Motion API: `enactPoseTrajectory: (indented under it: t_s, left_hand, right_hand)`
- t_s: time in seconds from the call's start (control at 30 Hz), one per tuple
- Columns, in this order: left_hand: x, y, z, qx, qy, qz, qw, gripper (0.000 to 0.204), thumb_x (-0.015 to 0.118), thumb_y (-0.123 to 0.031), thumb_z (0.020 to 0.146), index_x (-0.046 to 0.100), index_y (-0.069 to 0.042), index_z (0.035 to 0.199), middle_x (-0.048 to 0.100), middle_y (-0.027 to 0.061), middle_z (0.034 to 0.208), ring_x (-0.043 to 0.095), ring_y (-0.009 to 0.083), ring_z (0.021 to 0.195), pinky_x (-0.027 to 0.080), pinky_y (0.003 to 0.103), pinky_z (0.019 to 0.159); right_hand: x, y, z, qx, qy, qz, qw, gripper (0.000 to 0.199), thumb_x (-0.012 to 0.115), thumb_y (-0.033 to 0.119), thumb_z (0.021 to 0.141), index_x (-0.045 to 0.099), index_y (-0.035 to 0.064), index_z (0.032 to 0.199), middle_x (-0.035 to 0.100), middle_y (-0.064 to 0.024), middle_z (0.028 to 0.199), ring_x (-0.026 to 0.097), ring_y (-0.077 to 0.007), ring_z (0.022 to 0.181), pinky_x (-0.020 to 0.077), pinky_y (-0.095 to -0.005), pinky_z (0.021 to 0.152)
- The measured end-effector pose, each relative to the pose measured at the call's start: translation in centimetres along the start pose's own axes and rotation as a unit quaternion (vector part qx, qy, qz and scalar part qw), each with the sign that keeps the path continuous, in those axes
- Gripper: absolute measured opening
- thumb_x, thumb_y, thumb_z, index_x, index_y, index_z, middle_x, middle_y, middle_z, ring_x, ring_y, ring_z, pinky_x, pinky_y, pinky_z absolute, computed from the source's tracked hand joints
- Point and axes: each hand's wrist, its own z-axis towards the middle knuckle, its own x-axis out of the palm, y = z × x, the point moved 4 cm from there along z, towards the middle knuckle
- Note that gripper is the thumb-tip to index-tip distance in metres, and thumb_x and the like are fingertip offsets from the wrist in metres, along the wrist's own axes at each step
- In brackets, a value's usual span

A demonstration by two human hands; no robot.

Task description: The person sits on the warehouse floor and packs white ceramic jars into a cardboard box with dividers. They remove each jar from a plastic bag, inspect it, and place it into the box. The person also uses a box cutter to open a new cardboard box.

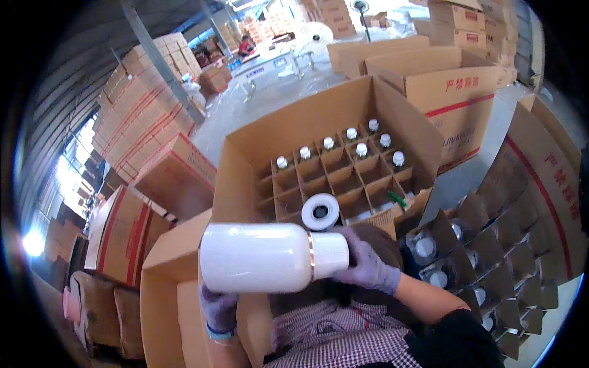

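Note:
A large glossy white bottle with a gold ring round its neck lies level across the front of me. My left hand, in a purple glove, grips its base end from below. Around the white cap at the other end, the gloved fingers of my right hand are closed. Just beyond the bottle is a white roll with a dark core, at the near side of an open carton. Cardboard dividers split this carton into cells, several holding bottles with white caps. A green tool lies on the dividers.
To the right, another divided carton holds several clear-wrapped bottles. An open carton stands at the near left. Behind are more open cartons, stacked boxes and a distant person by a white table.

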Motion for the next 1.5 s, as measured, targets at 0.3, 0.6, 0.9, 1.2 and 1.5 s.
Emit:
enactPoseTrajectory:
  t_s: [0.3,0.6,0.9,1.2,1.5]
  left_hand:
    - [6.6,2.4,4.1,0.134,0.489,0.162,0.846,0.023,0.084,-0.017,0.076,0.07,-0.005,0.089,0.068,0.0137,0.126,0.061,0.0321,0.121,0.049,0.04,0.101]
    - [10.7,16.7,9.1,-0.063,0.498,-0.069,0.862,0.064,0.081,-0.037,0.082,0.057,-0.009,0.133,0.052,0.0124,0.145,0.044,0.0252,0.137,0.03,0.044,0.117]
    - [11.8,10.1,9.7,-0.212,0.294,-0.214,0.907,0.079,0.069,-0.046,0.094,0.036,-0.002,0.15,0.051,0.012,0.143,0.052,0.02,0.13,0.044,0.035,0.109]
    - [15.7,-0.1,5.9,0.22,0.121,0.183,0.951,0.072,0.073,-0.016,0.085,0.044,-0.011,0.15,0.032,0.0199,0.159,0.034,0.0399,0.146,0.032,0.046,0.118]
    - [16.0,1.2,7.0,0.011,0.229,-0.069,0.971,0.073,0.07,-0.027,0.092,0.034,-0.002,0.151,0.039,0.0127,0.151,0.043,0.0284,0.138,0.032,0.04,0.117]
  right_hand:
    - [-1.1,-7.2,8.0,0.052,-0.029,-0.278,0.959,0.039,0.068,0.039,0.086,0.062,0.0123,0.114,0.065,-0.0197,0.111,0.065,-0.0373,0.101,0.0523,-0.0473,0.084]
    - [-2.8,-19.5,14.0,0.094,0.189,-0.378,0.901,0.06,0.078,0.046,0.078,0.067,0.0133,0.126,0.064,-0.0136,0.13,0.062,-0.0318,0.118,0.049,-0.0409,0.099]
    - [0.4,-2.5,15.4,0.072,-0.018,-0.033,0.997,0.05,0.07,0.031,0.087,0.061,0.001,0.125,0.068,-0.0136,0.108,0.062,-0.0169,0.101,0.0511,-0.0325,0.084]
    - [0.2,0.5,13.4,0.012,0.024,-0.081,0.996,0.069,0.08,0.038,0.082,0.051,0.0051,0.136,0.056,-0.0171,0.138,0.057,-0.0221,0.125,0.0495,-0.0398,0.101]
    - [0.4,3.7,11.9,-0.238,-0.016,-0.286,0.928,0.048,0.072,0.028,0.081,0.057,0.0031,0.119,0.067,-0.0196,0.093,0.068,-0.035,0.079,0.0557,-0.0418,0.073]
